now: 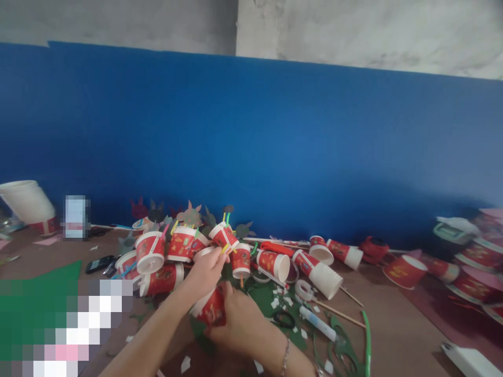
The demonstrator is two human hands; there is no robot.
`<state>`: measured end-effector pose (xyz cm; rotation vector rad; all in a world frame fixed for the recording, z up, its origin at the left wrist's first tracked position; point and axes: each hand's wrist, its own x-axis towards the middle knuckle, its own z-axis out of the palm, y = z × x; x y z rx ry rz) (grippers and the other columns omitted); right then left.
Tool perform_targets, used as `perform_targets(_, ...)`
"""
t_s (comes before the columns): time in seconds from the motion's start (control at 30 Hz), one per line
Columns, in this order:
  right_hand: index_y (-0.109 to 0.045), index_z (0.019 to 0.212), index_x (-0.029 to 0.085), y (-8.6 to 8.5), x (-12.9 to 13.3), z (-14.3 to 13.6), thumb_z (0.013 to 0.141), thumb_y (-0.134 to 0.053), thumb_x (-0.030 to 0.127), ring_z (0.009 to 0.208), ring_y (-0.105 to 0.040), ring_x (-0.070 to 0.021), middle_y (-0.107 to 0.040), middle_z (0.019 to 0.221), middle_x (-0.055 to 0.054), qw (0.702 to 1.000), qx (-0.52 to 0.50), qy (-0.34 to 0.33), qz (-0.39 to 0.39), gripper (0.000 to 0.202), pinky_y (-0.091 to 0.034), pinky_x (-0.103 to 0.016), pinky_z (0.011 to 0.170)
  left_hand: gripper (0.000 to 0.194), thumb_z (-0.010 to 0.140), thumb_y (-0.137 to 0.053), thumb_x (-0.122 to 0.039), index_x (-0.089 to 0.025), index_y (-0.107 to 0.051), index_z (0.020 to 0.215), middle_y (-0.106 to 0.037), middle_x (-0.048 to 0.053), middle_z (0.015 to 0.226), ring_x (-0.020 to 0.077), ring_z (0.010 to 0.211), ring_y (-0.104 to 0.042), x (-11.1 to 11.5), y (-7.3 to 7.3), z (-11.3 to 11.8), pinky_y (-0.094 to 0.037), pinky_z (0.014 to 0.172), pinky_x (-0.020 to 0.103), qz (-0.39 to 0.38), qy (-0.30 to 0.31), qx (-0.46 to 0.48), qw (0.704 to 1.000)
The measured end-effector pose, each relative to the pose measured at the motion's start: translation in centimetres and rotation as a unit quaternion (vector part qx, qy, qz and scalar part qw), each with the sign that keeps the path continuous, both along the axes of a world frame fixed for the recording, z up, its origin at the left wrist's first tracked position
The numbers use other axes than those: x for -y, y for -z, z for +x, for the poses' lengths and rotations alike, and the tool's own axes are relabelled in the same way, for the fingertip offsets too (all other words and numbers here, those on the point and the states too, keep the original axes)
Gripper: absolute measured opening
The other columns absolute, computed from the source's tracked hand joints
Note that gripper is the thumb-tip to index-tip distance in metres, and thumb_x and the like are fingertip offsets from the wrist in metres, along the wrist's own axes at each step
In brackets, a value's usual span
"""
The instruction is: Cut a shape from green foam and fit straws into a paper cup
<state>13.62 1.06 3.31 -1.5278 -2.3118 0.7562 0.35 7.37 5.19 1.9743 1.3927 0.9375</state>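
Note:
My right hand (239,317), with a bracelet at its wrist, is wrapped round a red paper cup (210,308) that lies tilted low over the table. Above and to its left, my left hand (206,275) is closed in a pinch, with a thin yellow strip (225,249) at its fingertips. Just beyond those fingers leans another red cup (223,236) with green and yellow strips standing from it. A further red cup (241,261) is close to the right of the pinch. My left fingers partly hide a white cup rim.
More decorated cups (150,252) with paper animal cut-outs crowd the left. Stacked cups (320,275), a tape roll (304,290), a glue tube (317,323), sticks and white scraps lie right. A green sheet (43,309) is at left. A blue wall (251,141) stands behind.

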Motion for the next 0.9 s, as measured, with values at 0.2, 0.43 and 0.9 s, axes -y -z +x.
perform_targets(0.2, -0.054, 0.11, 0.011, 1.7, -0.5, -1.3, 0.068, -0.067, 0.045, 0.096, -0.058, -0.0317, -0.061, 0.104, -0.017, 0.997, 0.022, 0.019, 0.066, 0.055, -0.045, -0.041, 0.083, 0.023, 0.089, -0.034, -0.031, -0.023, -0.051, 0.076, -0.063, 0.006, 0.082, 0.0222, 0.081, -0.057, 0.7, -0.7, 0.0, -0.039, 0.074, 0.03, 0.05, -0.027, -0.048, 0.997)
perform_targets(0.43, -0.067, 0.08, 0.015, -2.7, -0.9, 2.3, 0.079, -0.051, 0.049, 0.076, -0.066, -0.0278, -0.069, 0.081, -0.014, 0.99, 0.142, 0.007, -0.005, 0.038, -0.045, -0.032, 0.064, 0.022, 0.088, -0.035, -0.026, -0.023, -0.046, 0.069, -0.058, 0.005, 0.071, 0.022, 0.07, -0.054, 1.0, -0.7, 0.7, -0.035, 0.064, 0.029, 0.03, -0.005, -0.07, 0.997)
perform_targets(0.9, -0.067, 0.084, 0.013, -2.7, -6.4, 13.6, 0.075, -0.049, 0.01, 0.083, -0.064, -0.0222, -0.07, 0.089, -0.013, 0.964, 0.206, 0.168, -0.003, 0.02, -0.041, -0.027, 0.067, 0.025, 0.091, -0.03, -0.03, -0.021, -0.052, 0.083, -0.063, 0.004, 0.08, 0.0198, 0.074, -0.058, 1.3, 0.4, 1.4, -0.039, 0.066, 0.028, -0.017, 0.021, -0.071, 0.997)
